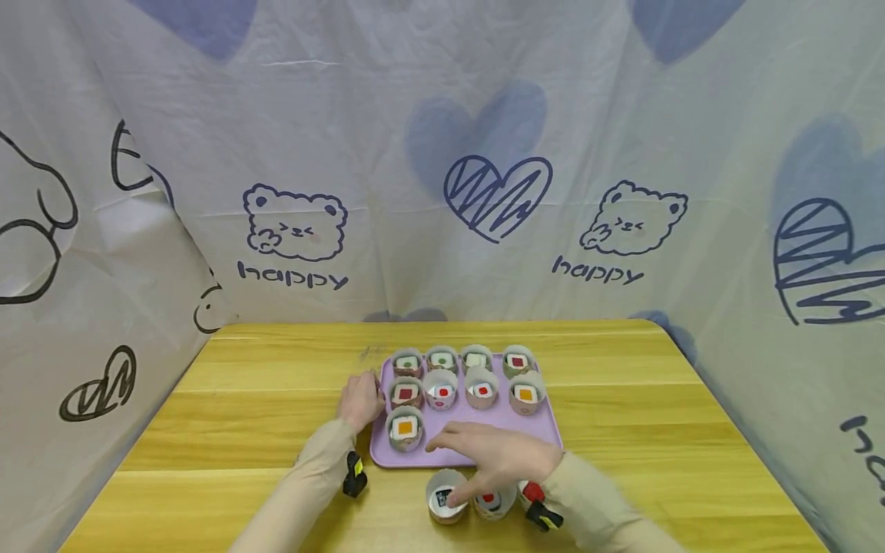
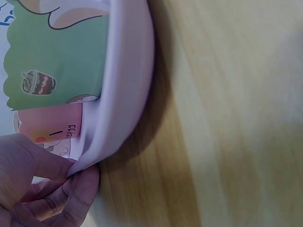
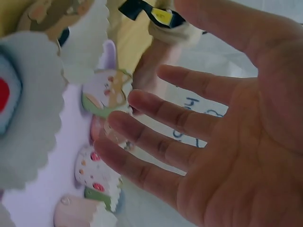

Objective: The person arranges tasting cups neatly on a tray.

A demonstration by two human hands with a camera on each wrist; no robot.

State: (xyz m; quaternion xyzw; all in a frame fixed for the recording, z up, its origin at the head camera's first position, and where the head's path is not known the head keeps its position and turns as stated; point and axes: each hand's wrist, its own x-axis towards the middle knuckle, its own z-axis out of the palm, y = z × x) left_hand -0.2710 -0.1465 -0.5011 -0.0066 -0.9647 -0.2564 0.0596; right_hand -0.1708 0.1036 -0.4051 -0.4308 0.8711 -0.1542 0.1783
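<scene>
A lilac tray (image 1: 549, 434) holds several paper cups, each with a small white square piece with a coloured centre inside. My left hand (image 1: 361, 399) pinches the tray's left rim (image 2: 128, 85) between thumb and fingers, beside a green paper cup (image 2: 71, 56). Fingers spread, my right hand (image 1: 494, 453) reaches over the tray's front edge with nothing in its grasp. Beneath it, in front of the tray, stand a paper cup with a black-and-white piece (image 1: 445, 511) and a paper cup with a red-centred piece (image 1: 492, 503). A red item (image 1: 532, 491) shows beside them, partly hidden by the right wrist.
The wooden table (image 1: 276, 369) extends to both sides of the tray. Behind it hangs a white curtain (image 1: 394, 230) printed with hearts and bears. Black wrist straps (image 1: 355, 475) sit on both sleeves.
</scene>
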